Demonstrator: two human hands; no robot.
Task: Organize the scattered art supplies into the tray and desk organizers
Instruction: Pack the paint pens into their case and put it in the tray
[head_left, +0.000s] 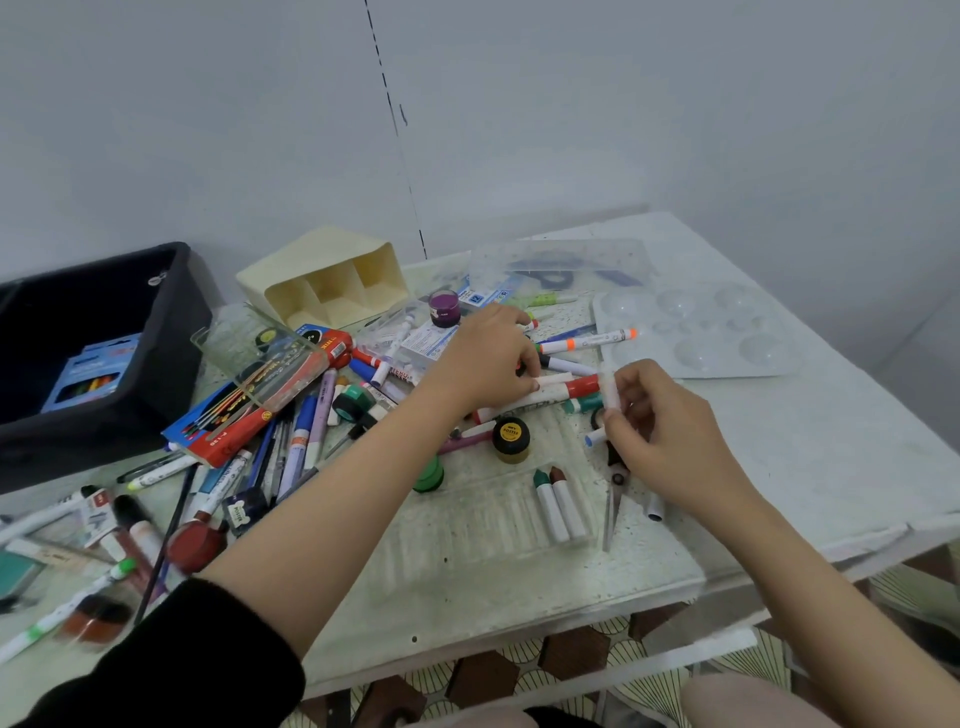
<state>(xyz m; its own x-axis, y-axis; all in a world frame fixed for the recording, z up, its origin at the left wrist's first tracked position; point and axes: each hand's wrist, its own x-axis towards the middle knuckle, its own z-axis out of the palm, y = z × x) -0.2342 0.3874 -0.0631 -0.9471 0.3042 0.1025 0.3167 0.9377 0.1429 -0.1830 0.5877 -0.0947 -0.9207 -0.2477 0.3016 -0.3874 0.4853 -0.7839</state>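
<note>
**A:** Hands first: what does each one have?

**B:** The right hand (660, 431) is curled round a white marker (609, 387), gripping its lower end. The left hand (488, 358) pinches the near end of a white stick (555, 380) that lies across a red-capped marker (574, 388) in the heap. Neither hand is free.

**A:** How does the white marker lie?

**B:** Its long axis points away from the person, tipped a little to the left at the far end.

**A:** And where does it belong?

**B:** I judge the clear tray (467, 540), which is ribbed into slots. It sits on the worktop (779, 441), nearer the person than both hands. Two capped sticks (558, 506) already lie at its right end, caps away from the person, on much the same axis as the held marker.

**A:** So it needs little turning?

**B:** Little, I think. It would come back toward the body and down beside those two. The right hand is the nearer one, with the tray's right end just beside its wrist. The left hand's stick lies crosswise and would need about a quarter turn.

**A:** Is anything in the way?

**B:** Scissors (617, 480) lie by the tray's right edge under the right hand, blades toward the person. A yellow-lidded jar (510, 439) stands at the tray's far edge.

**A:** And further out?

**B:** The cream organizer (322, 280) lies on its side at the far left, well apart, and the black bin (104, 338) is beyond it.
</note>
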